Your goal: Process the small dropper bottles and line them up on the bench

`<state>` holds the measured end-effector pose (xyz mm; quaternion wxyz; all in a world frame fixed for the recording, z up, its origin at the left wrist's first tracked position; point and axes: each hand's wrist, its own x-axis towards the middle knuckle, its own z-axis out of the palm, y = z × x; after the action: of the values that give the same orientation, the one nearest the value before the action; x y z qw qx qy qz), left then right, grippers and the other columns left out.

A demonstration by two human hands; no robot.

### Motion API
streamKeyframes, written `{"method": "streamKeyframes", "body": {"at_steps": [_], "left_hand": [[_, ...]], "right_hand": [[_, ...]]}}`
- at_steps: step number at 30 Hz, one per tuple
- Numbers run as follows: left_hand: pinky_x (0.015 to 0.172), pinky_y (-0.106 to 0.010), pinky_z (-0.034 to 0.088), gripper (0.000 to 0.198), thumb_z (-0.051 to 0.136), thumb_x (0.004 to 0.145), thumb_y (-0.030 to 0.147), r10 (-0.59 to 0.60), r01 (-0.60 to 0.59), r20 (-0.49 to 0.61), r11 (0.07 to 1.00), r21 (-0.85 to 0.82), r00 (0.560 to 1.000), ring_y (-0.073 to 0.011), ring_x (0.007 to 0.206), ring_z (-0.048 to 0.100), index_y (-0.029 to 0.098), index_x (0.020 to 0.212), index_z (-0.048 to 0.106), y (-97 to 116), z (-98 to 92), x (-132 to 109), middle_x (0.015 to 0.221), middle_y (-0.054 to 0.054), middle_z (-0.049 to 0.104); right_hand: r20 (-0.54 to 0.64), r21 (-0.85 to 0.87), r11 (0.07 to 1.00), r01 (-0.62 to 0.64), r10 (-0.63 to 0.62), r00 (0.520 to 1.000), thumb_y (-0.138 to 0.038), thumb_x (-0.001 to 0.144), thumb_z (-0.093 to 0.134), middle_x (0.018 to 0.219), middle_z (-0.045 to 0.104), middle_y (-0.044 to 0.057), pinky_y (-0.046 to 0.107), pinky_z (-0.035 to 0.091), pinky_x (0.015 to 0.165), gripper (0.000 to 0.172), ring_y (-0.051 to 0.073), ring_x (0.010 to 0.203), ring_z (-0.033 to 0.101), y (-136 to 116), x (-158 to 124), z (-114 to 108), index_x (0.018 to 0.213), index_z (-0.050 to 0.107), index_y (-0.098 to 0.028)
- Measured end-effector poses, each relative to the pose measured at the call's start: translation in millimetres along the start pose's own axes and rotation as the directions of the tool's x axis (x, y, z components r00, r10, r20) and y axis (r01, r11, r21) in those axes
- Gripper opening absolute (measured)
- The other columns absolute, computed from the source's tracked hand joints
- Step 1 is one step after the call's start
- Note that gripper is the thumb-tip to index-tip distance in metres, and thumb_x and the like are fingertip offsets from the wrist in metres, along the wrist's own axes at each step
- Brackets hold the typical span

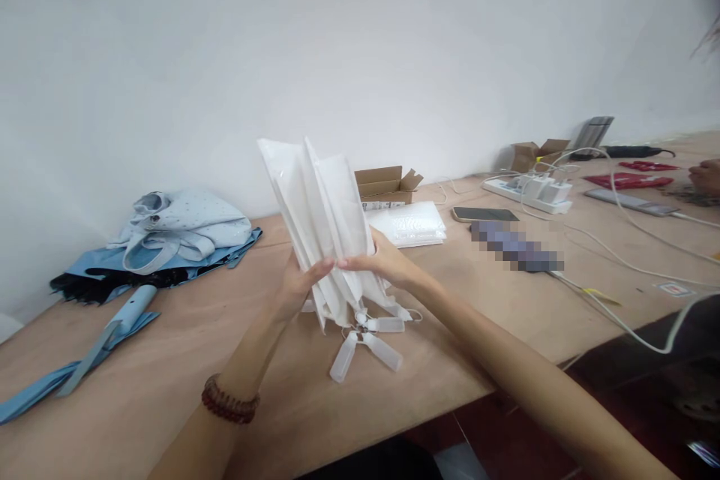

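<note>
Both my hands grip a bundle of white padded envelopes (331, 210), held upright and slightly fanned above the table. My left hand (295, 285) closes on its left side, and my right hand (385, 259) on its right; the two thumbs nearly meet in front. Below the bundle, several small translucent plastic bottles (383, 352) with thin loops lie together on the wood. Behind my right hand rests a flat stack of white bubble-wrap pouches (413, 225).
An open cardboard box (385, 184) stands by the wall. To the left are a folded blue umbrella (129, 307) and a pale cloth bag (185, 221). At right lie a phone (484, 214), a power strip (534, 195) with cables, red packets (627, 180) and another person's hand (706, 176).
</note>
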<state>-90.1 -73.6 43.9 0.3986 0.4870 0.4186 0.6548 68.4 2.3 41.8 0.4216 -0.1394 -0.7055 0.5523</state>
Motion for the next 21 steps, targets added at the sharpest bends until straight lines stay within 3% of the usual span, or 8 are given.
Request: {"method": "streamKeyframes", "body": {"at_steps": [3, 6, 9, 12, 15, 18, 21], "left_hand": [[0.091, -0.041, 0.049, 0.059, 0.075, 0.068, 0.037, -0.023, 0.026, 0.028, 0.994, -0.104, 0.999, -0.0320, 0.109, 0.058, 0.014, 0.120, 0.057, 1, 9.8, -2, 0.114, -0.013, 0.064], [0.085, -0.038, 0.053, 0.049, 0.074, 0.070, 0.032, -0.023, 0.018, -0.033, 0.990, -0.139, 0.999, -0.0297, 0.104, 0.061, 0.014, 0.113, 0.061, 3, 10.7, 2, 0.114, -0.012, 0.065], [0.080, -0.036, 0.054, 0.043, 0.077, 0.066, 0.031, 0.024, -0.040, -0.178, 0.996, -0.084, 0.984, -0.0282, 0.098, 0.064, 0.014, 0.104, 0.065, 3, 2.7, 8, 0.104, -0.011, 0.069], [0.075, -0.036, 0.055, 0.042, 0.078, 0.063, 0.034, 0.059, -0.056, -0.281, 0.998, 0.016, 0.958, -0.0280, 0.089, 0.066, 0.011, 0.096, 0.067, 4, -5.6, 12, 0.092, -0.010, 0.070], [0.080, -0.039, 0.054, 0.049, 0.077, 0.063, 0.039, 0.008, -0.006, -0.155, 1.000, 0.016, 0.988, -0.0300, 0.096, 0.064, 0.011, 0.102, 0.065, 4, -3.9, 9, 0.102, -0.013, 0.069], [0.086, -0.041, 0.051, 0.058, 0.080, 0.060, 0.035, -0.001, 0.001, -0.003, 0.999, 0.037, 1.000, -0.0322, 0.107, 0.059, 0.013, 0.111, 0.061, 3, 4.7, 4, 0.114, -0.014, 0.064], [0.083, -0.043, 0.052, 0.061, 0.081, 0.059, 0.028, 0.011, -0.011, 0.000, 0.999, 0.050, 1.000, -0.0333, 0.103, 0.061, 0.012, 0.113, 0.059, 3, 6.7, 3, 0.109, -0.014, 0.066]], "right_hand": [[0.104, 0.103, 0.994, -0.039, 0.028, 0.994, -0.034, 0.067, 0.075, 0.113, 0.062, 0.005, 0.042, 0.047, 0.090, 0.058, 0.026, 0.106, 0.057, -4, -1, 3, 0.119, 0.053, -0.022], [0.130, 0.143, 0.987, -0.066, 0.048, 0.990, -0.033, 0.069, 0.074, 0.108, 0.064, 0.006, 0.043, 0.047, 0.090, 0.050, 0.026, 0.103, 0.059, -5, -1, 4, 0.114, 0.056, -0.020], [0.076, 0.115, 0.992, -0.044, 0.035, 0.996, -0.033, 0.070, 0.073, 0.109, 0.064, 0.006, 0.044, 0.046, 0.091, 0.045, 0.025, 0.101, 0.059, -4, 0, 2, 0.110, 0.058, -0.020], [-0.066, 0.051, 0.999, 0.016, -0.013, 0.998, -0.036, 0.071, 0.071, 0.114, 0.061, 0.007, 0.045, 0.045, 0.093, 0.049, 0.025, 0.106, 0.057, -1, 2, 0, 0.114, 0.054, -0.021], [-0.137, -0.072, 0.996, 0.047, -0.056, 0.989, -0.037, 0.065, 0.076, 0.122, 0.055, 0.007, 0.043, 0.043, 0.095, 0.066, 0.025, 0.113, 0.052, 3, 3, 4, 0.122, 0.046, -0.022], [-0.013, -0.147, 0.985, 0.094, -0.097, 0.995, -0.033, 0.056, 0.082, 0.126, 0.050, 0.007, 0.042, 0.043, 0.096, 0.084, 0.025, 0.116, 0.048, 5, 1, 11, 0.128, 0.040, -0.025], [0.028, -0.155, 0.978, 0.137, -0.134, 0.991, -0.031, 0.058, 0.080, 0.124, 0.051, 0.006, 0.041, 0.043, 0.095, 0.079, 0.025, 0.114, 0.049, 3, -1, 14, 0.127, 0.042, -0.025]]}}
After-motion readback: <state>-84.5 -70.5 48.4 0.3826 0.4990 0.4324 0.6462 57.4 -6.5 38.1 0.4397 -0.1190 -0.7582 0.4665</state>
